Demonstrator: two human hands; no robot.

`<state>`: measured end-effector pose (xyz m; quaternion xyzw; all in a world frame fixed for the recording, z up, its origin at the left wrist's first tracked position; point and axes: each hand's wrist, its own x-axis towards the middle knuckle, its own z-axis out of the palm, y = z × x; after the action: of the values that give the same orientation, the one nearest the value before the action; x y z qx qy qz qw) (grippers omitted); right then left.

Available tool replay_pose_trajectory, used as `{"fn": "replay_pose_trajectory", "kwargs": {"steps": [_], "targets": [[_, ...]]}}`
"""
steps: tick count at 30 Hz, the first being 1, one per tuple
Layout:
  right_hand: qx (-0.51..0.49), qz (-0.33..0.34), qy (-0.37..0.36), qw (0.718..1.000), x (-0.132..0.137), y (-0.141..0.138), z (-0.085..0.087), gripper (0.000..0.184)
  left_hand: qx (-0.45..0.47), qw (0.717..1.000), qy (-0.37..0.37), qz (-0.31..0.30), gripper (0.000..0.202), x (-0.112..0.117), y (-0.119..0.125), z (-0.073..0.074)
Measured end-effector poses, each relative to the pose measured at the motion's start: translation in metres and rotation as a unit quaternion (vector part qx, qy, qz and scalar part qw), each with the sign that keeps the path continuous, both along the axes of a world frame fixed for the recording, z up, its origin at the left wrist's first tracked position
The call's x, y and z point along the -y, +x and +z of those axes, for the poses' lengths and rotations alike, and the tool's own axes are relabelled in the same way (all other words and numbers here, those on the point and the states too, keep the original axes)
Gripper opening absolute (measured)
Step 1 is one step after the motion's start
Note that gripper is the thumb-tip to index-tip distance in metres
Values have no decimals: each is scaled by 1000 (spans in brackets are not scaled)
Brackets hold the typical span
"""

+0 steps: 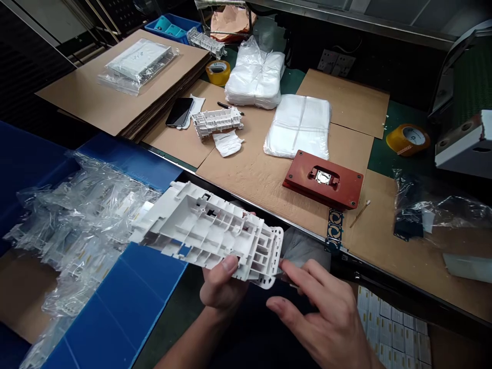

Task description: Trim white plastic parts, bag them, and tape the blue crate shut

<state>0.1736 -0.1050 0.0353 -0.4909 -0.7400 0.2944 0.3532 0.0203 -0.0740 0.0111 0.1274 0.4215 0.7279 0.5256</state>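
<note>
At centre, left hand point(223, 288) clamped on white frame point(221, 228), right hand point(326, 310) beside, thumb apart

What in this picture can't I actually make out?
In the head view:
Left hand: most fingers, hidden behind the white plastic part.
The part's underside, facing away from the camera.
Right hand: whether it grips anything, blocked by its own fingers.
Bagged pieces: shapes, obscured by wrinkled clear plastic.
Machine: cut off by the right edge.
Tape roll beside it: lettering, too small.
</note>
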Motion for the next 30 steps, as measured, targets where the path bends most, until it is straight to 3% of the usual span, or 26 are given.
{"fn": "replay_pose_trajectory", "kwargs": {"steps": [3,7,11,17,21,25,30], "targets": [[-50,33,-56,997,0,11,-3,28,12,1000,-23,-13,69,-1,-5,-5],[-9,-34,-82,996,-10,39,-10,26,93,980,-47,-171,66,-7,-12,0],[47,-49,-41,997,-36,67,-9,35,197,926,-78,-312,64,-11,-17,12],[172,88,71,979,-79,88,26,30,305,824,-126,-461,76,1,-20,18],[205,208,100,951,-87,84,49,39,329,801,-116,-487,73,9,-16,16],[179,327,90,924,-81,70,57,48,327,798,-106,-494,68,9,-6,15],[162,385,110,902,-76,53,59,58,346,792,-140,-483,68,12,2,7]]}}
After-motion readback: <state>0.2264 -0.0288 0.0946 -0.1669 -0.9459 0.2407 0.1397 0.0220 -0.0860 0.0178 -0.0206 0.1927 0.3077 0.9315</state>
